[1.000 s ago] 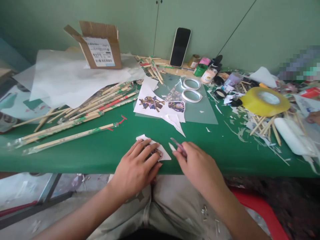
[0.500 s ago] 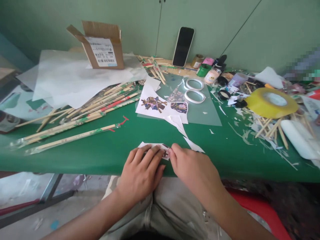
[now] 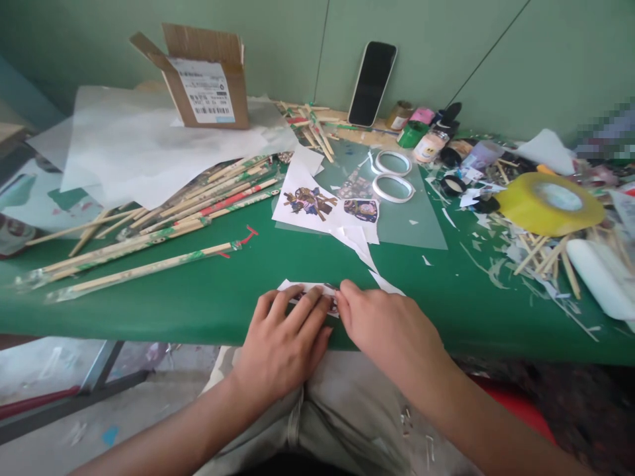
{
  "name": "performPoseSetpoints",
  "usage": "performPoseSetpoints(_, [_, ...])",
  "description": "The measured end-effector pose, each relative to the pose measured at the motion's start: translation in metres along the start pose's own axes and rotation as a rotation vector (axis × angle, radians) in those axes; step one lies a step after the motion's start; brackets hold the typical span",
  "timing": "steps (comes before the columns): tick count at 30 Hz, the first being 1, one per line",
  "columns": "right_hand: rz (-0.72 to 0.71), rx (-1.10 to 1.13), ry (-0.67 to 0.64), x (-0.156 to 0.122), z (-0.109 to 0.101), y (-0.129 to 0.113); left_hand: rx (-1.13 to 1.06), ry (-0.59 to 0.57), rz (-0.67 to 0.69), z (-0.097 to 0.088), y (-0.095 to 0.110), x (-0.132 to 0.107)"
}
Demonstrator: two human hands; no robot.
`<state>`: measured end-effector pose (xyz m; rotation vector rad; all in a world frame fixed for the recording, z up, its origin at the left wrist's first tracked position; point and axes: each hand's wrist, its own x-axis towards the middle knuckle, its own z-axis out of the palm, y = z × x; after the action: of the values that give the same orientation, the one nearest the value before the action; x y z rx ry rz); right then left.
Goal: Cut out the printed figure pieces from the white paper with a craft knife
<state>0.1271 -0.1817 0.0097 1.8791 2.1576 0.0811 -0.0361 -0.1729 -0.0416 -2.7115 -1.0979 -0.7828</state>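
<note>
My left hand [image 3: 285, 344] lies flat, fingers stretched, pressing a small white paper cutout [image 3: 297, 289] with a printed picture onto the near edge of the green table [image 3: 198, 291]. My right hand [image 3: 387, 327] is closed in a pinch at the cutout's right edge, fingertips touching the left hand's. The thin knife-like tool it grips is almost wholly hidden under its fingers. A white paper scrap [image 3: 384, 284] lies just beyond the right hand. A sheet with printed figures [image 3: 310, 201] lies further back.
Bamboo sticks [image 3: 173, 225] lie in a heap at the left, under large white sheets [image 3: 129, 152] and a cardboard box [image 3: 206, 79]. A phone [image 3: 372, 82] leans on the wall. Tape rings [image 3: 391, 175], a yellow tape roll [image 3: 550, 201] and paper scraps crowd the right.
My right hand came leftward from beside the cutout to its right edge, and the tool's tip dropped out of sight. The left hand stayed pressed on the paper. The view shifted slightly.
</note>
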Motion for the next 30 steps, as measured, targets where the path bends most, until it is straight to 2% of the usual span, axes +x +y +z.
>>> performPoseSetpoints(15, [-0.034, -0.04, 0.019, -0.004, 0.0, 0.002, -0.003, -0.034, -0.008, -0.002, 0.001, 0.001])
performPoseSetpoints(30, [-0.008, -0.026, -0.08, -0.016, 0.002, 0.007, -0.001, -0.036, -0.003, -0.004, 0.001, 0.003])
